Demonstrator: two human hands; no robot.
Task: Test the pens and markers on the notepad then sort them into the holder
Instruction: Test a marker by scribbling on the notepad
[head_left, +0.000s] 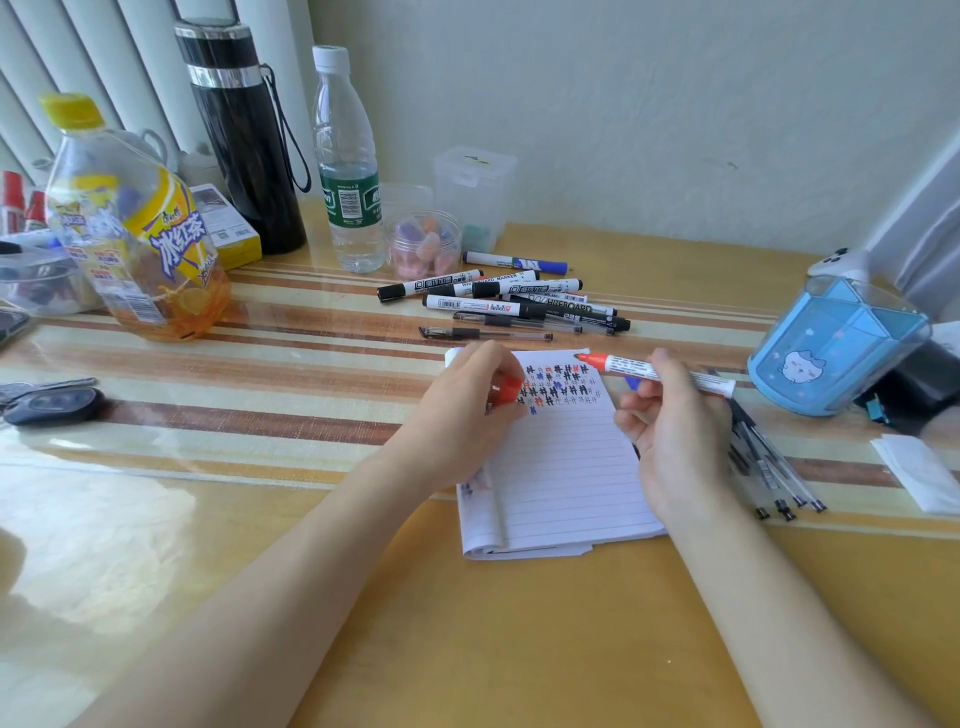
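Both your hands sit over the lined notepad (561, 467). Your right hand (675, 431) pinches an uncapped red whiteboard marker (628, 366), its tip pointing to 9 o'clock. Your left hand (462, 410) curls around a red cap (506, 389). Loose markers and pens (519, 304) lie at 12 o'clock, and the blue holder (831, 332) stands at 3 o'clock.

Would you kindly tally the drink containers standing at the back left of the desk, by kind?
Black flask: 1
Clear water bottle: 1
Yellow-capped iced tea bottle: 1
Total: 3
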